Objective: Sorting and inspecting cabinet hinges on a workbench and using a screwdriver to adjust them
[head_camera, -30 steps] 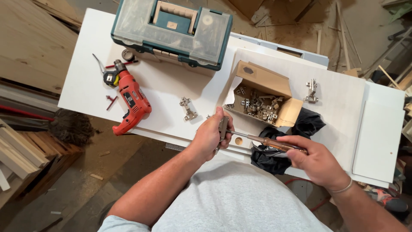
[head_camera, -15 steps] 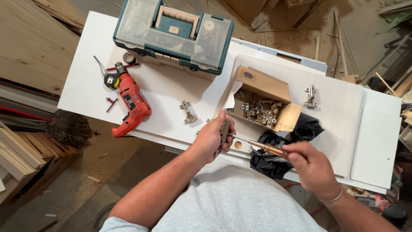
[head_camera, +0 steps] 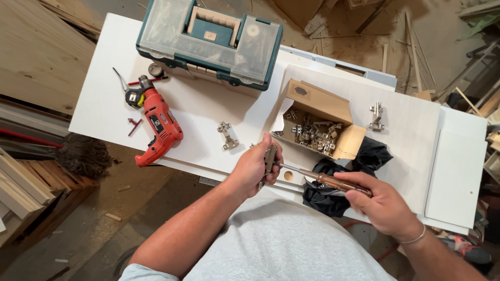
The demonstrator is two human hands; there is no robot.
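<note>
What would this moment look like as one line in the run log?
left hand: holds hinge | right hand: holds screwdriver, tip at hinge | nearby: open hinge box

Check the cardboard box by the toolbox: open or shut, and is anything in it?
Open. The cardboard box has its flap folded back, and loose metal hinges lie piled inside, filling the bottom.

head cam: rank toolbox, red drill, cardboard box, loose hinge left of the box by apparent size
1. Toolbox, clearly largest.
2. Cardboard box, with its flap open.
3. Red drill; its outline looks close to the box's, so 2 and 3 are not firmly ranked.
4. Loose hinge, by far smallest.
All lie at similar depth on the white panel.
</note>
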